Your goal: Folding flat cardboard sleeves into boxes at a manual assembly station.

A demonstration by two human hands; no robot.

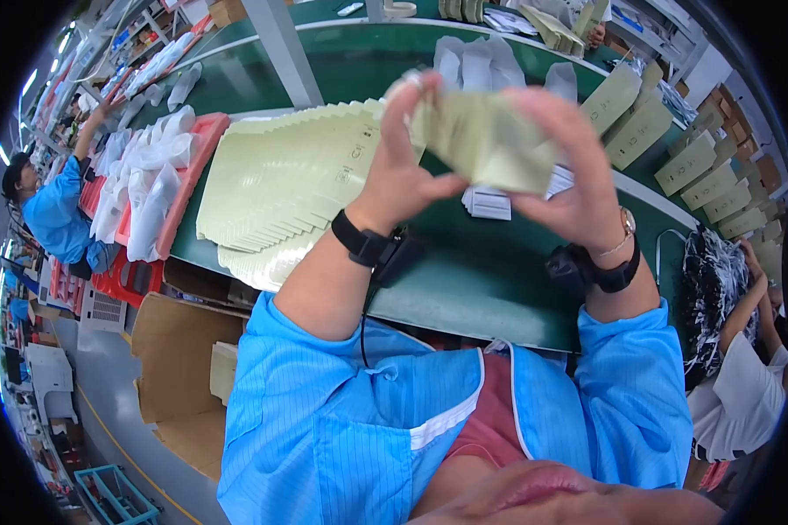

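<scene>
Above the green bench, both my hands hold a pale yellow-green carton (490, 140), which is tilted and smeared by motion. My left hand (398, 162) grips its left end, with fingers at the top and the thumb below. My right hand (578, 171) is curled round the right end. The inside of the carton cannot be made out. Flat carton blanks (280, 175) of the same colour lie fanned in a thick pile beside my left forearm. Below the carton, a small stack of white printed papers (487, 204) rests on the bench, partly covered by it.
Translucent white pouches (477, 63) lie beyond my hands. Standing cartons (639, 131) line the right side. At left, a pink tray (206, 144) holds white wrapped items near a co-worker in blue (57, 210). An open cardboard box (179, 376) stands below the bench's left edge. Another person (744, 385) is at right.
</scene>
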